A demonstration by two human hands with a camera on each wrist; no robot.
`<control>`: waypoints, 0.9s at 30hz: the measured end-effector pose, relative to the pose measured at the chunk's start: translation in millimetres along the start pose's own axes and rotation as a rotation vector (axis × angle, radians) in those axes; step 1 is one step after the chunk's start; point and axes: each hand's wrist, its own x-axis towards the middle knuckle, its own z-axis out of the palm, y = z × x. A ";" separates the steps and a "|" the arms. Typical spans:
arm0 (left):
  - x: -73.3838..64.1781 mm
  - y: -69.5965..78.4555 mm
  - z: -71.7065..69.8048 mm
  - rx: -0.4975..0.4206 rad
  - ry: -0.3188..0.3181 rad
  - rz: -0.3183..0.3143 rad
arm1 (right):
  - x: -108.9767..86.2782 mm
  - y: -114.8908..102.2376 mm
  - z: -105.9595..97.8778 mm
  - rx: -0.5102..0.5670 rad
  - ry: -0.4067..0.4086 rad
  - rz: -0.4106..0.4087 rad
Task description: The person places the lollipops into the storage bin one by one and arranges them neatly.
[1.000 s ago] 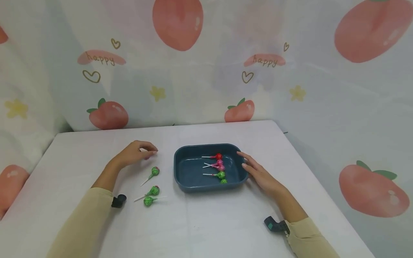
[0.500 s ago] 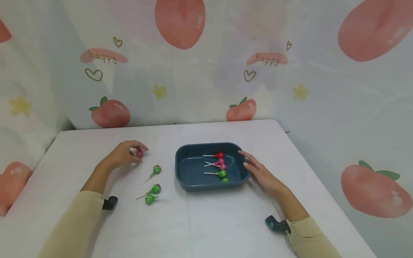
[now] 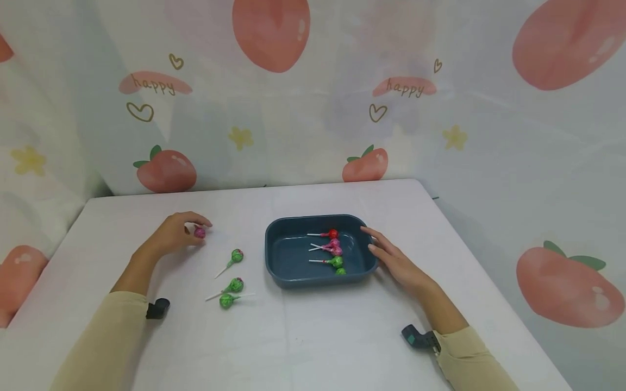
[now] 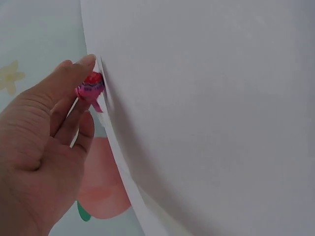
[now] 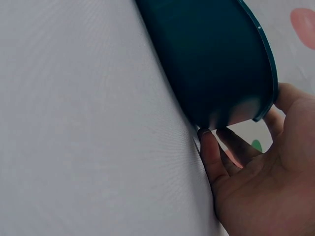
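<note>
My left hand (image 3: 171,233) pinches a pink lollipop (image 3: 199,232) at the left of the table. In the left wrist view the lollipop's pink-and-red wrapped head (image 4: 91,86) shows at the fingertips, low over the cloth; its stick cannot be made out. Three green lollipops (image 3: 237,255) lie loose nearer the person. My right hand (image 3: 398,265) touches the right end of a dark blue tray (image 3: 288,282) with relaxed fingers. In the right wrist view the fingertips meet the tray's outer wall (image 5: 216,64). Red, pink and green lollipops (image 3: 337,262) lie inside the tray's right half.
A white cloth covers the table (image 3: 313,336). Behind it hangs a pale curtain (image 3: 303,119) printed with fruit and hearts. The table's back edge runs just beyond the tray. Each wrist wears a small dark camera (image 3: 158,308).
My left hand has moved left across the table with the pink lollipop, away from the tray. The right hand stays against the tray, which has not visibly shifted.
</note>
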 end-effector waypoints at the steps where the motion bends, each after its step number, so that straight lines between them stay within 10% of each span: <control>1: -1.0 -1.8 -0.7 -0.001 -0.002 0.000 | -0.1 -0.3 0.0 0.001 0.000 0.000; 27: -7.3 -12.9 -3.2 0.002 0.009 -0.109 | -1.2 -2.6 0.1 0.008 -0.009 0.000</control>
